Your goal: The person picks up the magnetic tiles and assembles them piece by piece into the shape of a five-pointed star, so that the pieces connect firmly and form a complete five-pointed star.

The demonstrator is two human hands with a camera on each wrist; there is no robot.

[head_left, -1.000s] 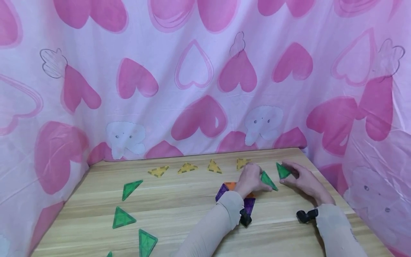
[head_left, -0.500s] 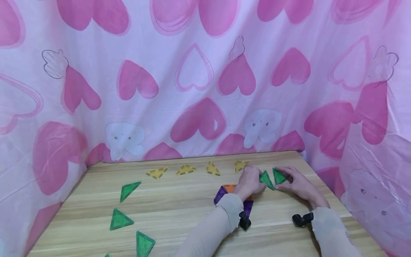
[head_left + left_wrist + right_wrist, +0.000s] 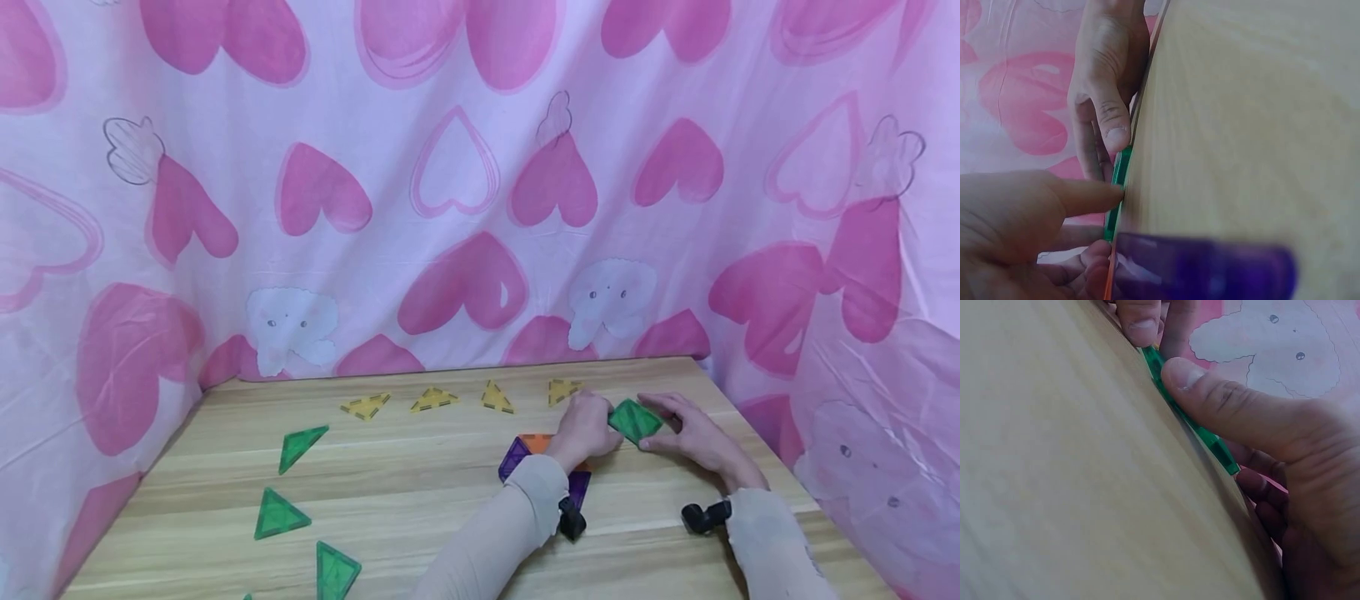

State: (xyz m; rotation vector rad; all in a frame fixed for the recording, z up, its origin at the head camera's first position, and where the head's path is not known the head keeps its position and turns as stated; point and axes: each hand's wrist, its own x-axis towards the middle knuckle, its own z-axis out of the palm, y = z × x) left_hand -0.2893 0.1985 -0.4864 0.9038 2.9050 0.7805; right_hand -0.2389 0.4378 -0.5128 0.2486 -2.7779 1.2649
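Two green triangular magnetic tiles (image 3: 635, 422) lie edge to edge as one four-sided shape between my hands. With thumb and fingers, my left hand (image 3: 585, 429) pinches the left side of the pair. From the right, my right hand (image 3: 697, 435) holds the other tile, its thumb on the near edge. In the right wrist view the joined green tiles (image 3: 1191, 415) appear edge-on, low over the tabletop. Partly hidden under my left wrist is a group of orange tiles (image 3: 535, 442) and purple tiles (image 3: 514, 460).
Yellow triangular tiles (image 3: 433, 399) form a row along the back of the wooden table (image 3: 420, 517). More green triangular tiles (image 3: 282, 512) lie spread at the left. A pink heart-patterned cloth (image 3: 450, 275) hangs behind the table and along both sides.
My right hand has moved left with its green tile. The gap between the two green tiles has closed, and they now meet along an edge.
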